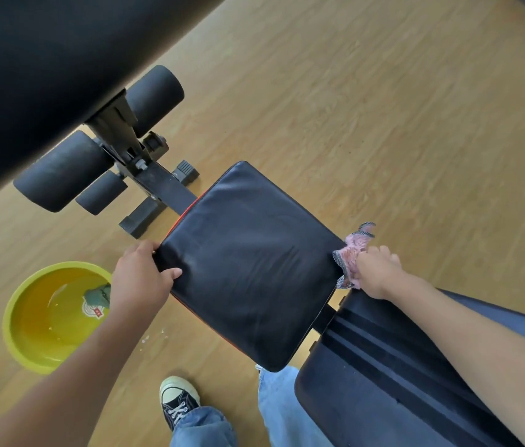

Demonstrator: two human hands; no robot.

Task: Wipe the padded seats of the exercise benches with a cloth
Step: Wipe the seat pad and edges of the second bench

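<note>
The left hand (140, 275) grips the near-left edge of the black padded seat (248, 262), thumb lying flat on top of the pad and the fingers curled under the edge. The right hand (375, 271) is closed into a fist around a pink cloth with a grey mesh border (353, 253), pressed against the seat's right edge; loose cloth ends stick out beyond the knuckles, away from the person. The seat lies between the two hands, its surface creased and faintly sheened. Under the right forearm sits the ribbed black backrest pad (393, 382), just beside the seat with a narrow gap between them. Beyond the left hand, the bench frame carries black foam rollers (61, 171). Below and to the left of the left hand, a yellow-green basin (17, 304) stands on the wooden floor (383, 108), holding liquid and a greenish rag; the wrist partly covers its rim. A black sneaker (177, 401) and blue jeans (203, 427) show near the frame's lower edge.
</note>
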